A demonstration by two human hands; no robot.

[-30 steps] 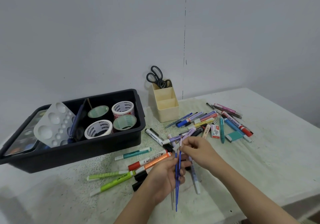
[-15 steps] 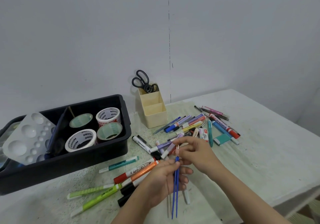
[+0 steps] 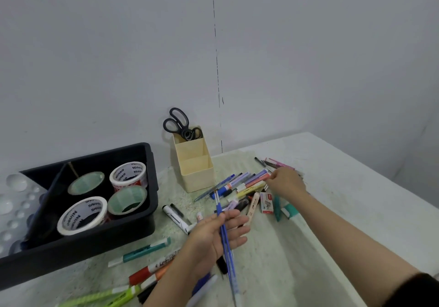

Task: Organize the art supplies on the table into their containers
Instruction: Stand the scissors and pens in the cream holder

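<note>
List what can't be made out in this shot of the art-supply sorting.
Head view only:
- Right hand: fingertips buried in the pen pile; whether it grips one is unclear.
- Blue brushes in the left hand: lower ends blurred, count uncertain.
- Paint palette: cut off by the left edge.
- Scissors: blades hidden inside the beige holder.
- Marker labels: too blurred to read.

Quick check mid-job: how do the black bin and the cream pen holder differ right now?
The black bin is wide, low and dark; the cream pen holder is narrow, tall and pale. The bin holds four tape rolls, while the holder holds only scissors in its rear compartment, with its front compartments empty. The bin sits at the left; the holder stands nearer the wall. Both are open-topped and rest on the table.
</note>
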